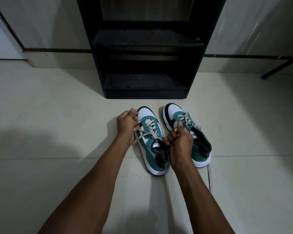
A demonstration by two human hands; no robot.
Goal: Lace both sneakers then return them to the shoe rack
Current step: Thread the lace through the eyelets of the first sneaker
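Two teal, white and black sneakers stand side by side on the tiled floor, toes toward the rack. The left sneaker (pixel 150 141) has its off-white lace (pixel 143 135) crossed through the eyelets. My left hand (pixel 127 124) grips one lace end at the shoe's left side and holds it taut. My right hand (pixel 179 141) grips the other end, between the two shoes. The right sneaker (pixel 189 132), partly behind my right hand, is laced, and a loose lace end (pixel 209 174) trails on the floor behind its heel.
A black shoe rack (pixel 145 44) with bare dark shelves stands straight ahead against the wall, its lowest shelf (pixel 142 81) just beyond the toes. A dark pole with a blue tip (pixel 265 76) lies at the right. Pale floor tiles surround the shoes.
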